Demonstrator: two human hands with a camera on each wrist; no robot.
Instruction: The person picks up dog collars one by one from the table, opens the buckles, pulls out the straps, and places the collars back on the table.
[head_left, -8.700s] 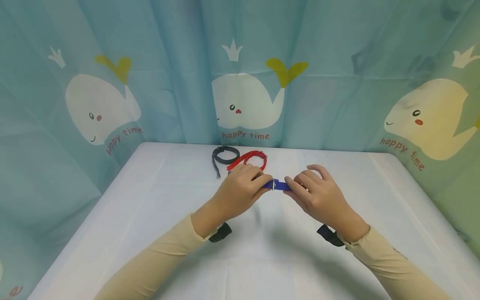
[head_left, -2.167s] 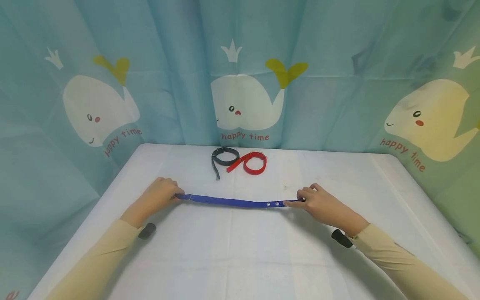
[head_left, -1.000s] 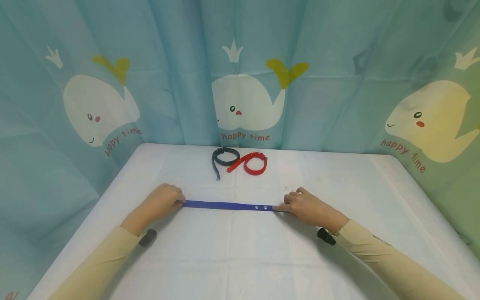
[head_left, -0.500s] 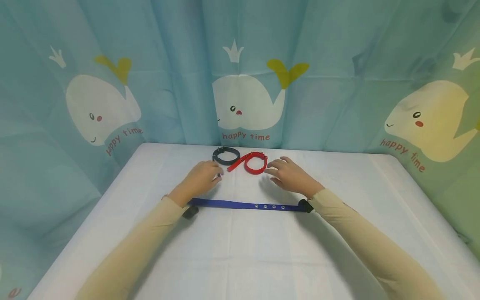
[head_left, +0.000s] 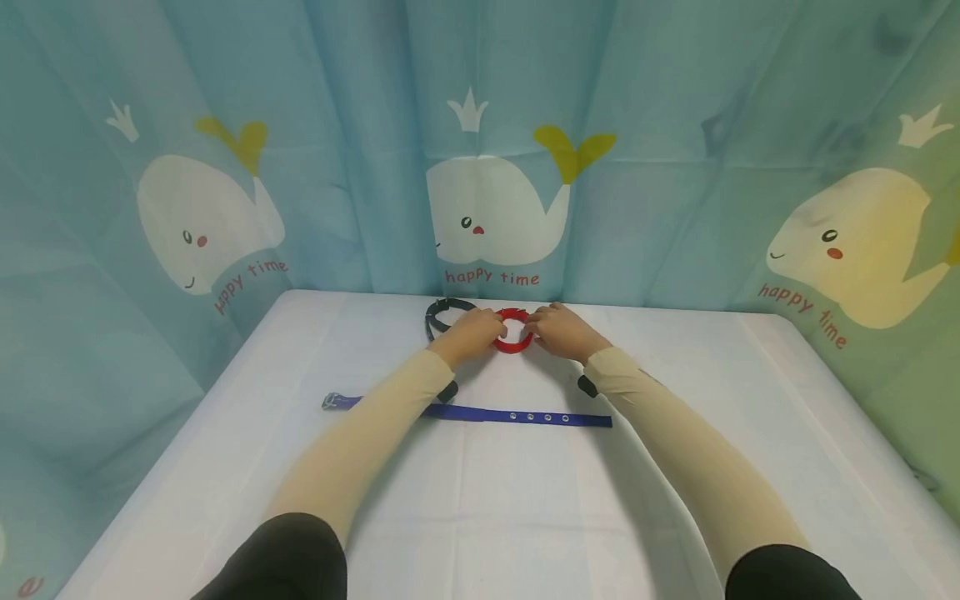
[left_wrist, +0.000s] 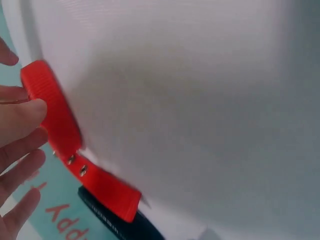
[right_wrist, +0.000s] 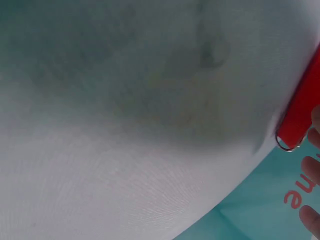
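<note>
Here, red strap (head_left: 513, 347) between grips (head_left: 477, 333) (head_left: 566, 332)

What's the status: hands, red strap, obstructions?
Left hand and right hand at opposite sides of red strap, grip unclear. Red strap looped, not straightened. Black strap close by left hand, may crowd it.

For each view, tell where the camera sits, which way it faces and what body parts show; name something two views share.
Head: on the head, facing forward and down at the table; left hand, right hand, sleeves show.
Left wrist: worn there, facing table and red strap; left fingers at left edge.
Right wrist: worn there, facing mostly table; right fingers at right edge.
Both wrist views share the red strap.
</note>
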